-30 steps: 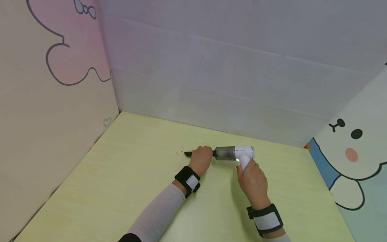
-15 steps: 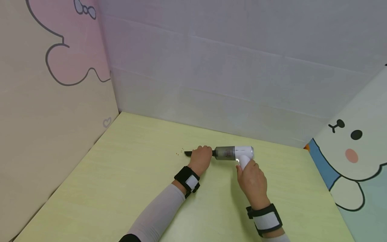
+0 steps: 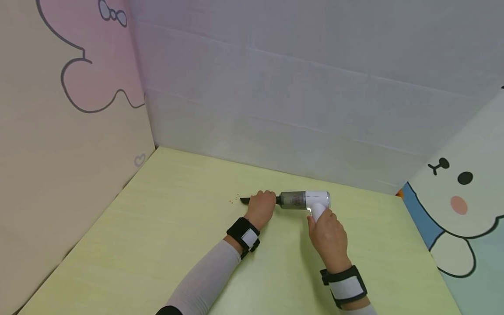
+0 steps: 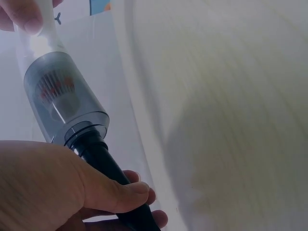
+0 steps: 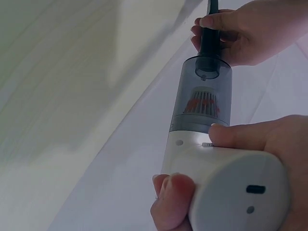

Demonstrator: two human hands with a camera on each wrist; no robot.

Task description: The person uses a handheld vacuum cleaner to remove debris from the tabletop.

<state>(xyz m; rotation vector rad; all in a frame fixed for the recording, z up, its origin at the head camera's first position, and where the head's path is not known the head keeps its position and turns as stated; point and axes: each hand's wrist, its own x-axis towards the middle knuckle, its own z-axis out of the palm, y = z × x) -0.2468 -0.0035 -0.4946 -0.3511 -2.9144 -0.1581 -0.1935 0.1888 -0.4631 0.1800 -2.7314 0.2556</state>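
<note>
A white handheld vacuum cleaner [image 3: 317,197] with a clear grey dust cup [image 4: 65,96] lies level over the table, its slim black nozzle [image 3: 245,200] pointing left. My left hand [image 3: 261,206] grips that nozzle, thumb on one side and fingertips on the other in the left wrist view. Round the white handle curl the fingers of my right hand [image 3: 330,238]; its thumb [image 5: 240,137] rests by a small switch on the body. Inside the cup a ribbed filter [image 5: 203,102] shows reddish bits. Several tiny orange-red specks [image 3: 231,201] lie on the table just beyond the nozzle tip.
The pale yellow table [image 3: 177,210] meets a plain whitish back wall [image 3: 275,100]. A cartoon-printed panel [image 3: 78,131] borders it on the left, and another printed panel [image 3: 453,227] on the right.
Both hands and the vacuum cleaner hold nearly the same place. The head view has shifted very slightly.
</note>
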